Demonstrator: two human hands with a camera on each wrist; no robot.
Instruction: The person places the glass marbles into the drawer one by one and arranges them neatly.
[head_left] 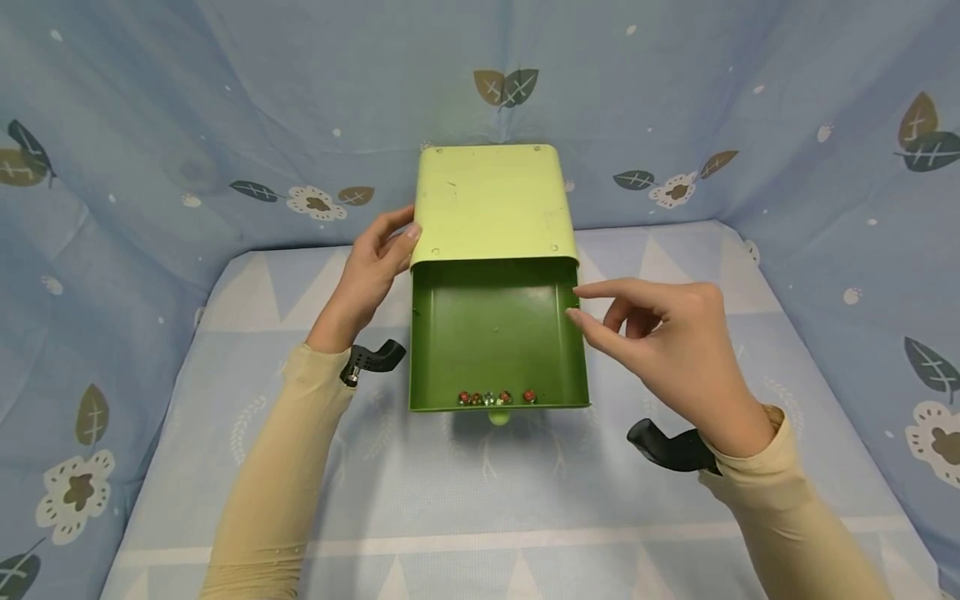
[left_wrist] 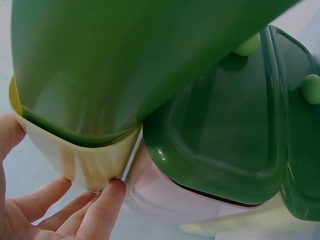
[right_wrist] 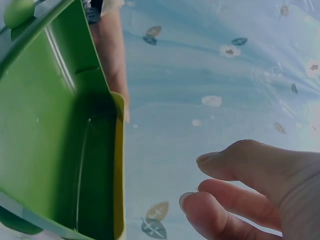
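A stacked drawer box stands on the cloth, its top housing [head_left: 491, 204] yellow-green. The top dark green drawer [head_left: 495, 325] is pulled well out towards me. Along its front wall lie several small shiny beads [head_left: 490, 398], red and silvery. My left hand [head_left: 378, 265] touches the housing's left side, thumb at the upper edge and straight fingertips [left_wrist: 102, 205] against the wall. Just beside the drawer's right wall, my right hand [head_left: 660, 333] hovers with thumb and index finger apart and nothing between them. In the right wrist view its other fingers are loosely bent.
Lower drawers [left_wrist: 225, 130] with round light green knobs [left_wrist: 312, 89] show in the left wrist view, shut in pink and pale housings. The table bears a pale blue patterned cloth [head_left: 450, 508]. Blue curtain fabric [head_left: 337, 83] hangs behind and on both sides.
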